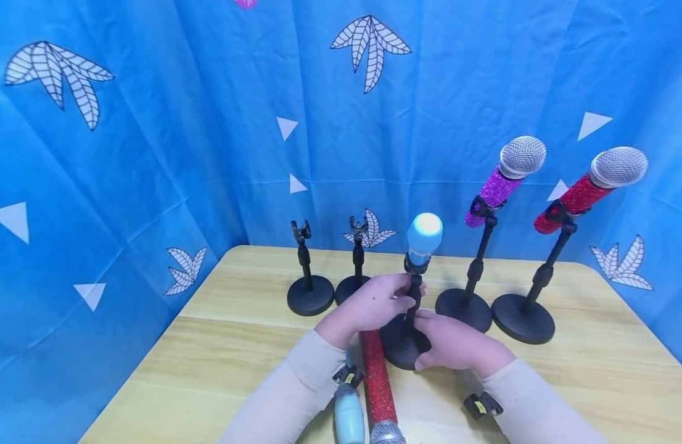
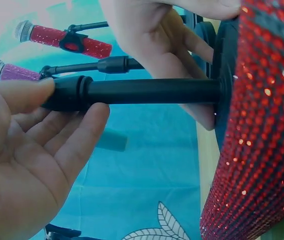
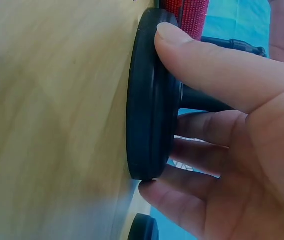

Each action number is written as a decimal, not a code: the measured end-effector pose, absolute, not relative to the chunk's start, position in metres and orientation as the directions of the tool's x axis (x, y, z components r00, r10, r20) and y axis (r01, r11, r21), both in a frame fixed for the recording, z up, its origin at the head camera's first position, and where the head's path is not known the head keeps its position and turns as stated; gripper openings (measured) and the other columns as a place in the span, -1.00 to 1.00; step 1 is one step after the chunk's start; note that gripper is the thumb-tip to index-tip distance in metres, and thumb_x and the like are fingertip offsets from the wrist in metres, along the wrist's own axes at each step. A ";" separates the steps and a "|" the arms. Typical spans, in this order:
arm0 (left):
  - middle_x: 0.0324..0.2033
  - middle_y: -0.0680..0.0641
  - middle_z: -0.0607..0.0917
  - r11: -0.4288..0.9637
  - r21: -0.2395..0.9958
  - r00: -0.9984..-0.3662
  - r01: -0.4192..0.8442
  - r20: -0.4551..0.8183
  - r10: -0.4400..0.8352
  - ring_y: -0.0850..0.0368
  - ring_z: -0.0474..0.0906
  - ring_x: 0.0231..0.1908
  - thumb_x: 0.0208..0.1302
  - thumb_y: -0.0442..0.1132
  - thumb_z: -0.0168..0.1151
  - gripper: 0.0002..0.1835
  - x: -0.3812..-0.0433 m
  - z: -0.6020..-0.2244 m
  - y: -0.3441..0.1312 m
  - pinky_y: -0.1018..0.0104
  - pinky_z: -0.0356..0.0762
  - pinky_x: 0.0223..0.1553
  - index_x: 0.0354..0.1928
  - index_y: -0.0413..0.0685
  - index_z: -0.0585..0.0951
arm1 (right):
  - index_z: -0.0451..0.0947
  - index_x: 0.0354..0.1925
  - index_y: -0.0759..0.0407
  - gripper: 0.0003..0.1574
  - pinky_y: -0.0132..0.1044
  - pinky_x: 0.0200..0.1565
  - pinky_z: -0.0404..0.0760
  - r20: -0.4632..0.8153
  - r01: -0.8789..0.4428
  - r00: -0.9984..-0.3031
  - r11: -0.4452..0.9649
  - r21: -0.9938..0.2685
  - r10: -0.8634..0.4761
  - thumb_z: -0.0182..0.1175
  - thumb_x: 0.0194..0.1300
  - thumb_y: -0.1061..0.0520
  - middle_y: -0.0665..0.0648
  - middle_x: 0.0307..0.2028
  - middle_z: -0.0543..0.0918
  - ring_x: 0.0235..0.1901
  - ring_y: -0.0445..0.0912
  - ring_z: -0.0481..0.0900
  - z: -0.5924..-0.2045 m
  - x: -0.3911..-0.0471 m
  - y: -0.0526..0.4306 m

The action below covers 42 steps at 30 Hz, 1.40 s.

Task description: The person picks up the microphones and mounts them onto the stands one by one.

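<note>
A black microphone stand point(image 1: 399, 346) is in front of me, carrying a light blue microphone point(image 1: 424, 239) in its clip. My left hand point(image 1: 377, 302) pinches the stand's upright pole; in the left wrist view, thumb and fingers close around the collar point(image 2: 70, 92). Lower down, my right hand point(image 1: 457, 342) holds the round base point(image 3: 152, 100), thumb on its upper face and fingers along the edge. The base is right at the tabletop. A red glittery microphone point(image 1: 381, 382) lies beside the base, partly covered by my left forearm.
Two stands with bare clips, one left point(image 1: 311, 295) and one nearer the middle point(image 1: 358, 246), are at the back. To the right, stands hold a purple microphone point(image 1: 499, 188) and another red microphone point(image 1: 585, 194). A light blue handle point(image 1: 349, 416) lies at the front; blue cloth point(image 1: 457, 92) surrounds the table.
</note>
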<state>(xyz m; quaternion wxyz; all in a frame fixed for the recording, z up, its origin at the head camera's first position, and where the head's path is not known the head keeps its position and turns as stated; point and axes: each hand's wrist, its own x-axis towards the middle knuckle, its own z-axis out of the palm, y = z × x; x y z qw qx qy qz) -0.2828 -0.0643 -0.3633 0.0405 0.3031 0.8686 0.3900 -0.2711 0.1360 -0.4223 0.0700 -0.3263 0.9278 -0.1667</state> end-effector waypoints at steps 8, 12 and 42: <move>-0.06 0.20 0.73 0.573 0.647 -0.827 0.503 0.167 0.537 0.35 0.60 0.02 0.47 -0.21 0.23 -0.75 -0.280 -0.361 -0.063 0.25 0.53 0.12 0.13 0.11 0.64 | 0.60 0.18 0.28 -0.08 0.00 0.15 0.53 -0.017 -0.574 -0.786 0.740 -0.351 -0.618 0.62 -0.10 -0.11 0.15 0.18 0.59 0.10 0.05 0.60 -0.422 -0.272 0.137; -0.16 0.21 0.74 0.592 0.611 -0.827 0.525 0.203 0.524 0.37 0.60 -0.12 0.43 -0.19 0.28 -0.80 -0.278 -0.361 -0.063 0.31 0.56 -0.01 0.04 0.12 0.66 | 0.60 0.17 0.28 -0.08 0.02 0.17 0.52 -0.026 -0.570 -0.786 0.740 -0.357 -0.618 0.63 -0.11 -0.09 0.17 0.19 0.59 0.13 0.07 0.59 -0.422 -0.271 0.137; -0.27 0.20 0.68 0.639 0.637 -0.886 0.432 0.169 0.431 0.29 0.61 -0.17 0.35 -0.06 0.38 -0.84 -0.277 -0.357 -0.057 0.28 0.60 -0.13 -0.14 0.17 0.60 | 0.58 0.19 0.35 -0.04 0.02 0.22 0.48 -0.044 -0.565 -0.789 0.752 -0.339 -0.613 0.61 -0.09 -0.13 0.22 0.23 0.57 0.20 0.12 0.55 -0.423 -0.272 0.139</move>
